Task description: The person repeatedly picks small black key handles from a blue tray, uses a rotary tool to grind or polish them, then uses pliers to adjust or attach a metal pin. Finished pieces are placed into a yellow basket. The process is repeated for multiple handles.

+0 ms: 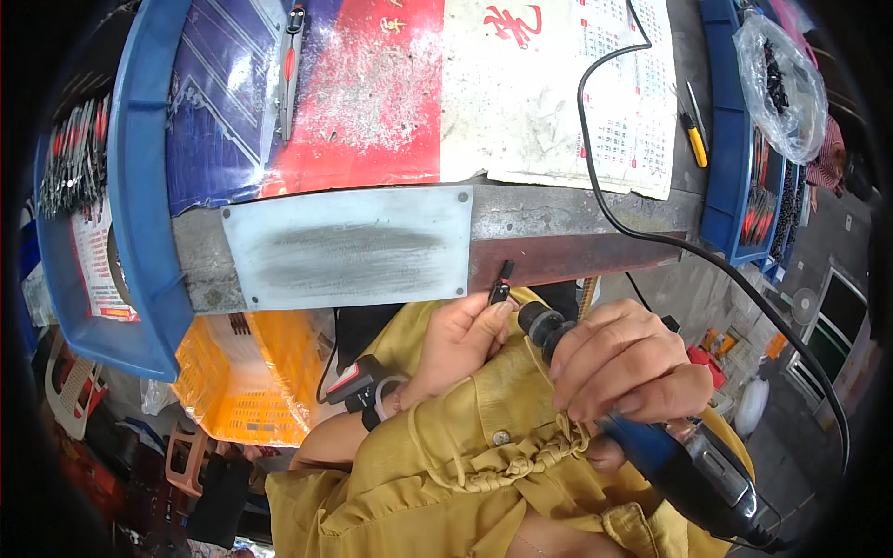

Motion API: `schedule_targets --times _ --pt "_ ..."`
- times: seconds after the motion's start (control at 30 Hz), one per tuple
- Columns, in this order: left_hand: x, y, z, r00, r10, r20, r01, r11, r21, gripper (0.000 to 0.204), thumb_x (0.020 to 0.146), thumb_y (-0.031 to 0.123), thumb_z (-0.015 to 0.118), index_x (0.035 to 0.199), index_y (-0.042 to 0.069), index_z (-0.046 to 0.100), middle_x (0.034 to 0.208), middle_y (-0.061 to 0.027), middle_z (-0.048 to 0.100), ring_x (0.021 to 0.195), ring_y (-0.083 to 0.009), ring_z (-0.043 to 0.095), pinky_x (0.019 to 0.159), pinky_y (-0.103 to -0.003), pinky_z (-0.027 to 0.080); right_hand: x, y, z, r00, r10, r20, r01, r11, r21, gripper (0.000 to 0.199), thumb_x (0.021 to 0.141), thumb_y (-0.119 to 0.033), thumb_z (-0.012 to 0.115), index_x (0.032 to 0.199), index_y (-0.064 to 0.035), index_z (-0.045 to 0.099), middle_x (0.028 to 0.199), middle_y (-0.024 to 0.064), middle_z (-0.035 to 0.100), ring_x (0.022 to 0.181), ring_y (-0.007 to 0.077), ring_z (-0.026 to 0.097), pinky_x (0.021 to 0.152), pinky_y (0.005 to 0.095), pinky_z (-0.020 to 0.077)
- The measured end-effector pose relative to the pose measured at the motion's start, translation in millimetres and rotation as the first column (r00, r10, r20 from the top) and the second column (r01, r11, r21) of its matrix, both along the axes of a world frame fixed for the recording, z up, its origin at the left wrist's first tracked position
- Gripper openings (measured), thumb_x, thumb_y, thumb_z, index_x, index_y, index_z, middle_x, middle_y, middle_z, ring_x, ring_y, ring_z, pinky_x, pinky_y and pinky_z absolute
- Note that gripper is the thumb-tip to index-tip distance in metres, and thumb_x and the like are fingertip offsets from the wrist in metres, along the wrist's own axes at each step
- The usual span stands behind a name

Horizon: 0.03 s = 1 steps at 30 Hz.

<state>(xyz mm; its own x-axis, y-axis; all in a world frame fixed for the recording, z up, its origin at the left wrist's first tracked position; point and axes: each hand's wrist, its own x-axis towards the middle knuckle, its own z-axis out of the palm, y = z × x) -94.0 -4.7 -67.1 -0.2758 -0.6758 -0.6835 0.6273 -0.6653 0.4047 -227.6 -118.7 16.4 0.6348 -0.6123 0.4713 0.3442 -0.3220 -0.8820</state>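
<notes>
My left hand (465,337) pinches a small black piece (500,291) with a reddish edge between thumb and fingers, just past the bench's near edge. What the piece is exactly, I cannot make out. My right hand (633,363) is wrapped round a corded rotary tool (702,470) with a blue and black body, held over my lap. Its black chuck end (539,322) points toward the left hand, a short way from the small piece. On the bench before me lies a whitish plate (346,209), smudged dark in the middle and fastened at its corners.
A slim two-legged metal tool (289,79) rests on the printed sheets (521,102). Blue trays (139,186) with red-and-black pieces stand at both sides. A black cable (595,177) crosses the bench's right. A yellow-handled screwdriver (694,139) lies there; an orange crate (270,409) stands lower left.
</notes>
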Motion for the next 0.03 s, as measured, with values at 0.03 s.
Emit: schedule_targets --times 0.03 --pt "-0.1 0.4 0.6 1.000 0.002 0.002 -0.002 1.000 -0.004 0.016 0.101 0.013 0.054 0.103 0.001 0.065 0.070 0.0045 0.054 0.058 -0.0023 0.043 0.052 -0.018 0.036 0.0 0.1 -1.5 1.000 0.005 0.013 -0.005 1.000 -0.004 0.039 0.083 -0.017 0.077 0.097 -0.0045 0.044 0.079 0.0130 0.066 0.064 0.0249 0.069 0.057 0.0349 0.0562"
